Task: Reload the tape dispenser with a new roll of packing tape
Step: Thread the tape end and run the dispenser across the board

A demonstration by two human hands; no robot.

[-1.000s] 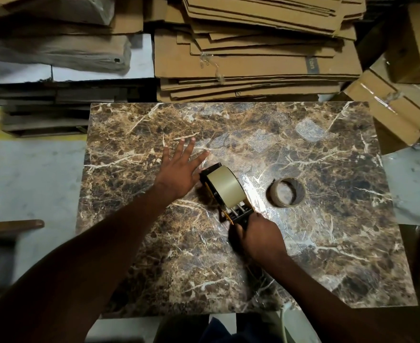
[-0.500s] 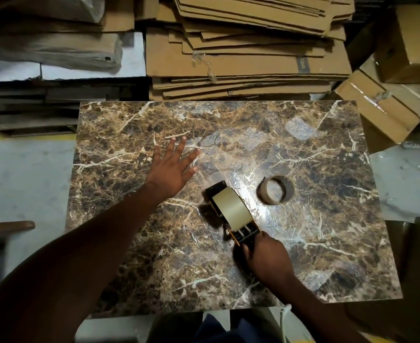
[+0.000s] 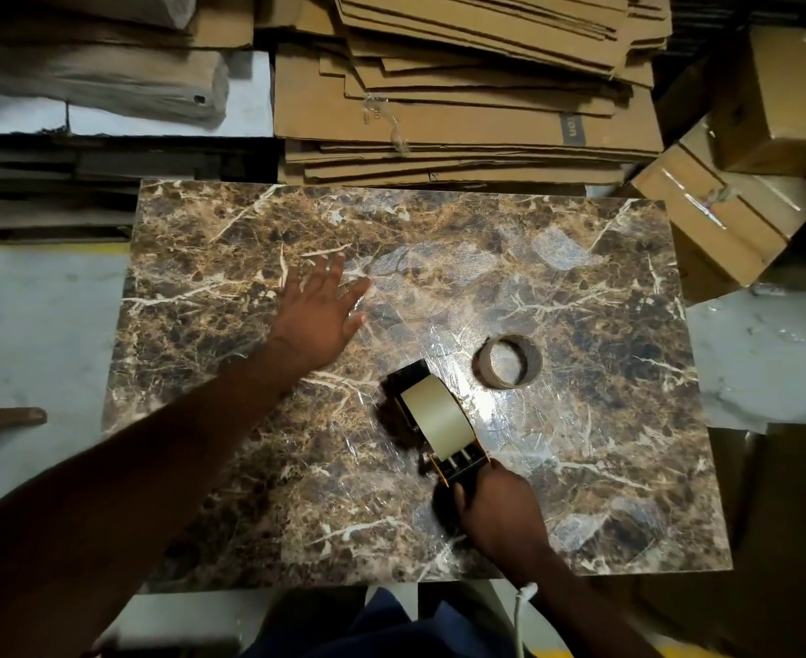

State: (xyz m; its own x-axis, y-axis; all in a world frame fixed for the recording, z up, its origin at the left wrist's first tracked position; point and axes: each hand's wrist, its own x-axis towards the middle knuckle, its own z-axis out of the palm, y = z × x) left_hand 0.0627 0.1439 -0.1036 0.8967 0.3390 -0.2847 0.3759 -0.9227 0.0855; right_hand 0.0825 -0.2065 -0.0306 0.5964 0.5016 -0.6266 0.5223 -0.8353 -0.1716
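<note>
A black tape dispenser with a full tan roll of packing tape mounted in it rests on the marble-patterned table. My right hand grips its handle at the near end. My left hand lies flat on the table with fingers spread, up and to the left of the dispenser and apart from it. An empty cardboard tape core stands on the table just right of the dispenser's far end.
Flattened cardboard sheets are stacked behind the table. Taped boxes crowd the right rear corner. Wrapped bundles lie at the back left. Grey floor shows to the left and right of the table.
My right hand has dragged the dispenser toward me across the table, away from my left hand, which stays flat in place. The empty core has not moved.
</note>
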